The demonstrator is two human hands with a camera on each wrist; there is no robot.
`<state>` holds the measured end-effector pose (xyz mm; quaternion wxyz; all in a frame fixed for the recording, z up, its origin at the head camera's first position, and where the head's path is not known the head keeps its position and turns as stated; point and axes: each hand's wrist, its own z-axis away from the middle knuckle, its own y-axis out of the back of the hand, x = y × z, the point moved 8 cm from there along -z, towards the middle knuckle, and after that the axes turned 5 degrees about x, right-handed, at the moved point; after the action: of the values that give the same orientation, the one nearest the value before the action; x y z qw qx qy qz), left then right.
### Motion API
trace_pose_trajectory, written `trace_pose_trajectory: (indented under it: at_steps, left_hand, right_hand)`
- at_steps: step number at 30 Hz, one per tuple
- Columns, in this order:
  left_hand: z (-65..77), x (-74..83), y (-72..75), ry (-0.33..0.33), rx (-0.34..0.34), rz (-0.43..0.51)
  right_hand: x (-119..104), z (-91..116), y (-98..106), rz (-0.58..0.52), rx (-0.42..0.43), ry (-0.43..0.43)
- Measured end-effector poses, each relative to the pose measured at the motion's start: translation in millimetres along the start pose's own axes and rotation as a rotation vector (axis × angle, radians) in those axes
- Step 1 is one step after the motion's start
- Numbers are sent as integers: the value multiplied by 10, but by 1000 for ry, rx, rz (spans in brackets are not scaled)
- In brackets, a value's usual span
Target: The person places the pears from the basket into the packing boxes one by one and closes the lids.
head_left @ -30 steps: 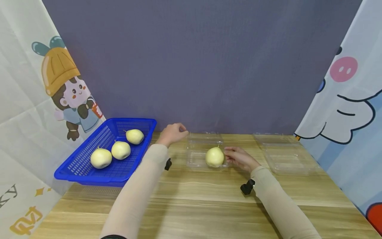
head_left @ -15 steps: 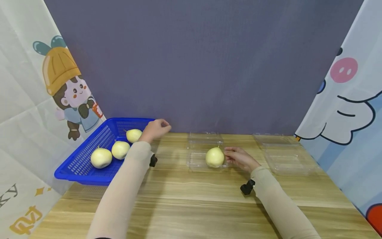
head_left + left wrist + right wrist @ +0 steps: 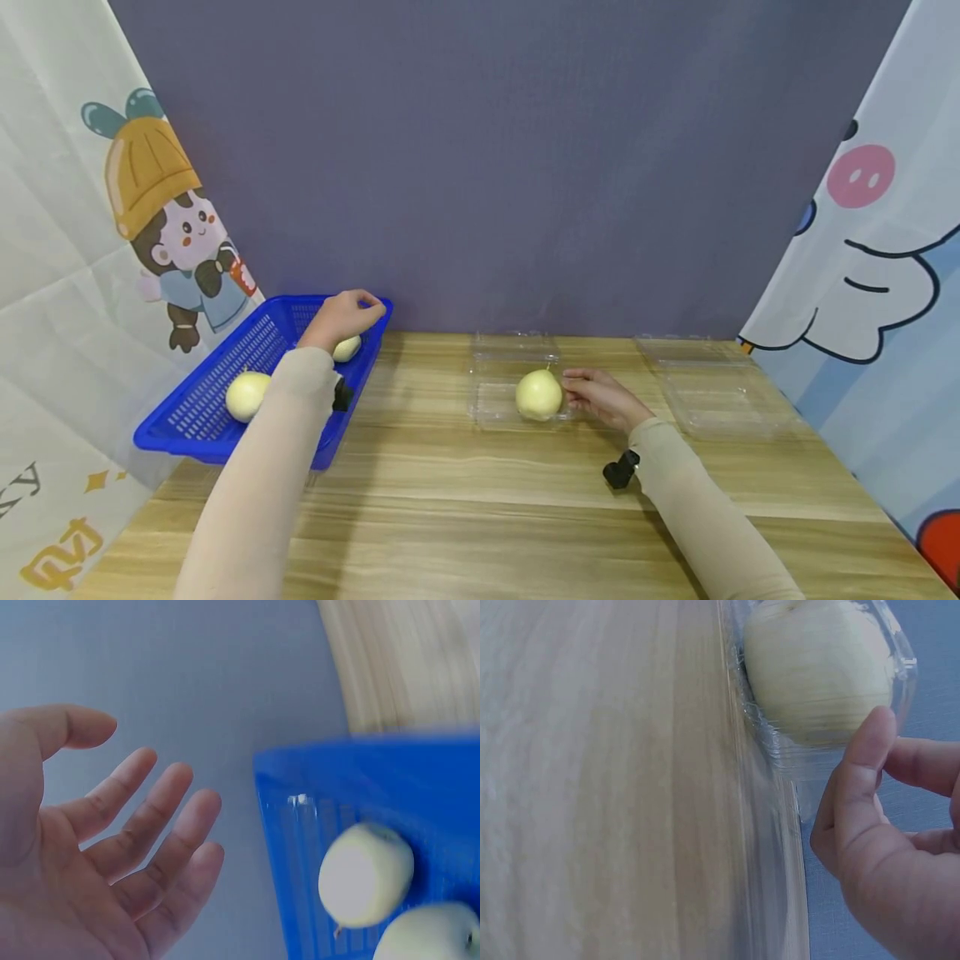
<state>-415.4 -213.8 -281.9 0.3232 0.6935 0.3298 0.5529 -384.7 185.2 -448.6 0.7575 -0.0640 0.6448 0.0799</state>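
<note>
My left hand (image 3: 341, 319) is above the far end of a blue plastic basket (image 3: 187, 452). Its fingers are loosely bent and apart in the left wrist view, with nothing between them. Below it a pale yellow pear (image 3: 347, 349) is partly hidden; another pear (image 3: 246, 397) lies nearer the front. Two pears show in the left wrist view, one whole (image 3: 365, 875). At mid-table a pear (image 3: 538, 395) sits in the right part of a clear plastic box (image 3: 491, 402) with its lid folded back. My right hand (image 3: 606, 400) pinches that box's right edge between thumb and finger.
A second clear plastic box (image 3: 720, 400), lid folded back, lies at the right of the wooden table (image 3: 465, 508). A grey panel (image 3: 510, 167) stands behind the table, with printed cloths at both sides.
My left hand has moved left from beside the middle box to over the basket, its forearm now covering a pear. The right hand, the box and its pear have stayed put.
</note>
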Motion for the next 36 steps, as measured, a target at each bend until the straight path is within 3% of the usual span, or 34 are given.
trace_pose_trajectory:
  at_steps: [13,26,36]
  left_hand:
    - [83,-338,224,66,-47,-55]
    - [97,-694,264,89,-50,-143]
    - [177,-866,197,127,-124,-242]
  right_hand:
    - [-3,-17,10,4,-5,10]
    - [6,-29,17,-11,3,14]
    - [10,-22,1,3,-11,15]
